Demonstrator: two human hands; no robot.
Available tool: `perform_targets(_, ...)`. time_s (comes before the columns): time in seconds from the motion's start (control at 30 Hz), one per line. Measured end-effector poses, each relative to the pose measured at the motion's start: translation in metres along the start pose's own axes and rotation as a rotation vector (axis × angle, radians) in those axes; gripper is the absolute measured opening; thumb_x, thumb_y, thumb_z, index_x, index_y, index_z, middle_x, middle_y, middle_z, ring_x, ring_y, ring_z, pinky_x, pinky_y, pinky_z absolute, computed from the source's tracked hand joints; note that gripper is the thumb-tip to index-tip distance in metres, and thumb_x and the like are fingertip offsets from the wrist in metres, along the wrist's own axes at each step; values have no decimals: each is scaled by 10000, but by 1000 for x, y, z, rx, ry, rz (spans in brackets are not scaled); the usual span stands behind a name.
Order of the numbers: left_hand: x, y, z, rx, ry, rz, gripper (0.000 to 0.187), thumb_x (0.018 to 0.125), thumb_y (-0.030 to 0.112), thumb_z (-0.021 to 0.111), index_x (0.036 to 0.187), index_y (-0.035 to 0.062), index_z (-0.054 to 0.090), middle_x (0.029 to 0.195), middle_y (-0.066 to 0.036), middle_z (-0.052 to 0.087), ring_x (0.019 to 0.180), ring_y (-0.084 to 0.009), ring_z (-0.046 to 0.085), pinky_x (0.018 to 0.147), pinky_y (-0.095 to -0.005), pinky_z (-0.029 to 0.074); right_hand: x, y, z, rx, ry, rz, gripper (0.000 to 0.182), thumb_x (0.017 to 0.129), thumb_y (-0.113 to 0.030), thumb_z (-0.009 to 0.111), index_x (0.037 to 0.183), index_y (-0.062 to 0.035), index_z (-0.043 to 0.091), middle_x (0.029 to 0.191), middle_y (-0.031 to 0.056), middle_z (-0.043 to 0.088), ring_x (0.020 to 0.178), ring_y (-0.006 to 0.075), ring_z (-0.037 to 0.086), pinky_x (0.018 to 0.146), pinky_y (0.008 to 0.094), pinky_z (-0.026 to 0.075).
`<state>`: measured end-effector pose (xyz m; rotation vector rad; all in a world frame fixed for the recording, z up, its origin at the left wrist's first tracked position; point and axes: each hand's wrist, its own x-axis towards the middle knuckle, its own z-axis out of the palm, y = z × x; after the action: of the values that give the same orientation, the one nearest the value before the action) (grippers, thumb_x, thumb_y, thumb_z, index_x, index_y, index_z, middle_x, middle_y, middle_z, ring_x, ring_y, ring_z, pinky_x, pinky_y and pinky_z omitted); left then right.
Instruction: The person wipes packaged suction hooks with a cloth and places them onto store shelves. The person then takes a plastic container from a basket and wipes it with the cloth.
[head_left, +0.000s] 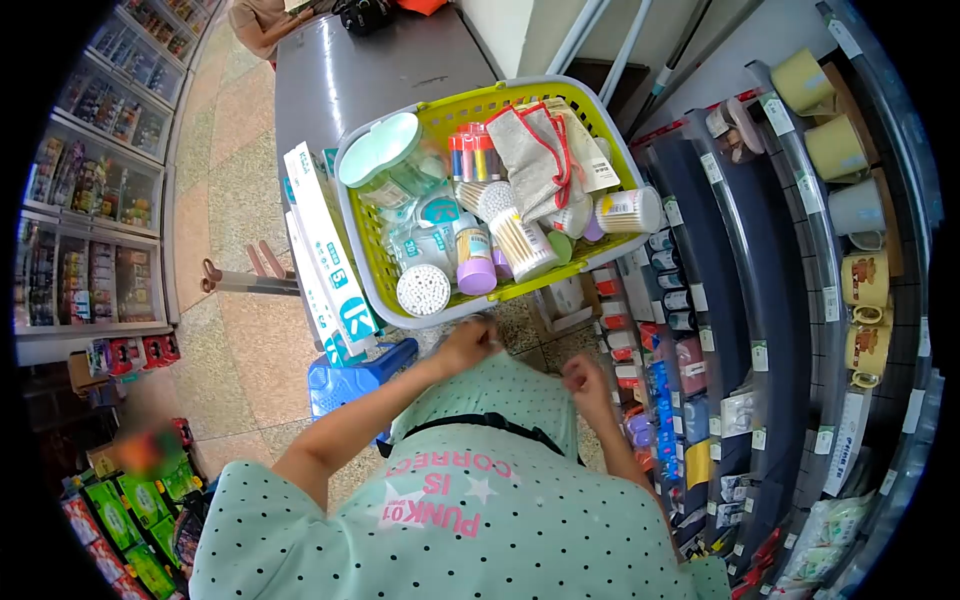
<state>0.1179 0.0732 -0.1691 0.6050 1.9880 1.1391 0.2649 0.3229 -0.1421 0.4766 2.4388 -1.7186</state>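
Observation:
Just below the near rim of a yellow-green and grey basket (405, 318) is my left hand (468, 345), its fingers curled; what they hold, if anything, is hidden. Beside the dotted green garment (510, 385), my right hand (588, 385) has bent fingers, and I cannot make out anything in them. In the basket lie a grey glove (527, 160) with red trim, a tub of cotton swabs (522, 243), a round white-topped container (424, 290), a purple-capped bottle (475, 262) and a mint-lidded jar (385, 165).
Long white boxes (330, 265) stand left of the basket, near a blue plastic stool (355, 385). Behind is a grey table (385, 60), with a person (262, 28) at its far left. Stocked shelves (755, 280) curve along the right; glass-fronted cabinets (95, 200) line the left.

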Motion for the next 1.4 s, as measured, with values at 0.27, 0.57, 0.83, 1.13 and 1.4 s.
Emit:
perform_targets(0.27, -40, 46, -10, 476, -164, 242, 446, 869, 243, 657, 1252, 26, 592, 1277, -165, 597, 1197, -370, 547, 1021, -427, 441, 7, -37, -11, -427, -242, 50, 183, 846, -31, 616, 1024, -27, 661, 727, 53, 643, 671, 123, 612, 641, 274, 461)
perform_targets(0.57, -19, 65, 21, 150, -957, 294, 605, 1051, 431, 365, 1485, 10, 348, 1576, -168, 288, 1476, -344, 202, 1197, -417, 167, 52, -224, -40, -151, 155, -320, 153, 916, -42, 604, 1045, 5, 671, 875, 98, 701, 800, 157, 684, 707, 287, 509)
perform_targets(0.83, -43, 136, -34, 8, -276, 625, 477, 965, 228, 561, 1376, -1, 481, 1367, -220, 515, 1248, -375, 500, 1031, -454, 411, 115, -277, -29, -542, 217, -723, 456, 743, 96, 624, 1165, -73, 661, 1230, 108, 633, 1178, 302, 564, 1006, 396, 437)
perform_targets(1.13, -62, 194, -117, -259, 196, 485, 316, 929, 56, 589, 1238, -9, 595, 1213, -139, 639, 1140, -255, 613, 997, -363, 451, 163, -249, -9, -910, 251, -740, 483, 623, 99, 656, 1041, -140, 695, 1372, 61, 545, 1369, 374, 371, 1113, 457, 336)
perform_targets(1.4, -44, 177, -115, -427, 479, 345, 405, 921, 64, 610, 1319, 46, 539, 1265, -89, 604, 1158, -199, 568, 987, -362, 467, 161, -249, -15, -580, 333, -756, 289, 689, 52, 710, 953, -64, 690, 1112, 84, 651, 1077, 299, 579, 965, 403, 426)
